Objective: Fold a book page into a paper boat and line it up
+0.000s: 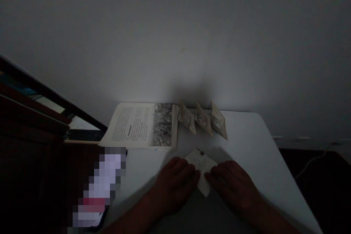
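A small folded piece of printed paper [202, 170] lies on the white table [255, 153] right in front of me. My left hand [175, 184] presses on its left side with fingers curled down onto it. My right hand [233, 182] presses its right side the same way. Behind the paper, three folded paper boats [203, 119] stand in a row near the wall. An open book [142, 126] with text and a grey picture lies to their left.
A grey wall rises just behind the table. Dark wooden furniture [33, 117] fills the left side. A blurred-out pale patch [101, 186] sits at the table's left edge. The table's right edge drops to a dark floor with a white cable [312, 162].
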`<state>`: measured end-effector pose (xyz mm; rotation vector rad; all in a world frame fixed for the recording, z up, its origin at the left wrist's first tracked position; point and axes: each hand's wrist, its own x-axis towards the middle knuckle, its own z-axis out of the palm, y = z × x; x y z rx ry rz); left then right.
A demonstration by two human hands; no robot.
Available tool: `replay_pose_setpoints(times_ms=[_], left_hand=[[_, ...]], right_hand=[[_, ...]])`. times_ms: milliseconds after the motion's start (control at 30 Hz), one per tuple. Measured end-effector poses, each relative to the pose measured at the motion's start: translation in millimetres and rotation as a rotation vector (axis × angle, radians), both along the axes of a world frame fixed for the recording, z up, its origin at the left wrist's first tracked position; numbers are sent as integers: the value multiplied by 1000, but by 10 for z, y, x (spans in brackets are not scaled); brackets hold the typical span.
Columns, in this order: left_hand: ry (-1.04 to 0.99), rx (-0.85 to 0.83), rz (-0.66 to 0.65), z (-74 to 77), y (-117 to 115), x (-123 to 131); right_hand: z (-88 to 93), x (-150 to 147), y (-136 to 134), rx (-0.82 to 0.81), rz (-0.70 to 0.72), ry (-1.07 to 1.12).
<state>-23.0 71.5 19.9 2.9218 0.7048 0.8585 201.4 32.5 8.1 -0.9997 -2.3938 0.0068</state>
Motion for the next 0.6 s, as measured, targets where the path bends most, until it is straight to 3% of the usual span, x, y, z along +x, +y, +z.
replay_pose_setpoints(times_ms=[233, 600], left_hand=[[166, -209, 36, -84, -186, 21], [114, -366, 154, -164, -255, 4]], right_hand=[[-82, -70, -99, -142, -2, -38], [-30, -145, -83, -277, -90, 103]])
